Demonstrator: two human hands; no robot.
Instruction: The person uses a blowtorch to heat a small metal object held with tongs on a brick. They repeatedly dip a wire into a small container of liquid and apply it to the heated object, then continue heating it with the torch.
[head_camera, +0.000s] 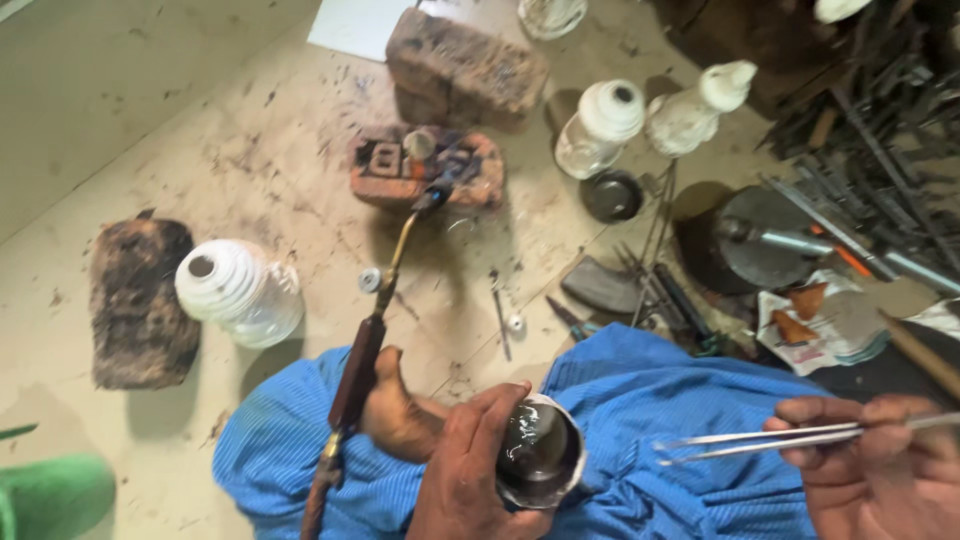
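The person sat on the floor with blue cloth over the knees. The left hand held a small round metal cup over the lap, its grip wrapped around the cup's side with the thumb over the rim; the cup was tipped so that its dark, shiny inside faced up. To the right of the cup, apart from it, the right hand pinched a pair of long tweezers whose thin tips pointed toward the cup without touching it. Whether anything sat between the tips could not be told.

Left of the cup, a torch with a brown handle and brass tube lay across the cloth and a bare foot, its nozzle resting on a red brick well beyond the cup.

The main risk, as I judged it, was the tilt: with the cup held by one hand, a slack wrist could have spilled whatever lay inside onto the cloth. The tweezer tips, if driven in at an angle, might have knocked the rim and turned the cup in the grip. A shift of the knee could also have rolled the torch off the brick toward the white ribbed vessel farther left.
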